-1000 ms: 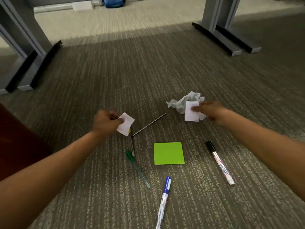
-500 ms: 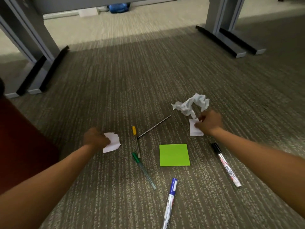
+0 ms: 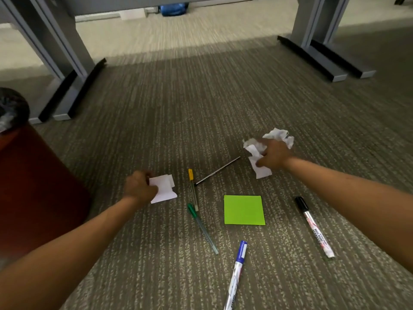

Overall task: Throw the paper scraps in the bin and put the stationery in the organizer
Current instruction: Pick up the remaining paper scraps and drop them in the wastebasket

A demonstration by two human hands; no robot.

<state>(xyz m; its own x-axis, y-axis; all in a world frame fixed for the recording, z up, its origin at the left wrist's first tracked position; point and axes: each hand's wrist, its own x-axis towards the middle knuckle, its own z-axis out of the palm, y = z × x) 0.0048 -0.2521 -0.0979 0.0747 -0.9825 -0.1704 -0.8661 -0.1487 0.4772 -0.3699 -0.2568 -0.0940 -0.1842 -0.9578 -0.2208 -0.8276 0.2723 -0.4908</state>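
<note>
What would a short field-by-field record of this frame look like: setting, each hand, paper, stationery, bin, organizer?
setting: grey carpet floor between desk legs
left hand: closed on a flat white paper scrap
right hand: grasping a second white scrap and reaching onto the crumpled paper
stationery on floor: yellow-capped pen, green-capped pen, thin dark rod, green sticky notes, black marker, blue marker
bin: dark red bin at left, dark liner
organizer: not in view

Head camera looks forward and down at carpet (image 3: 201, 108).
</note>
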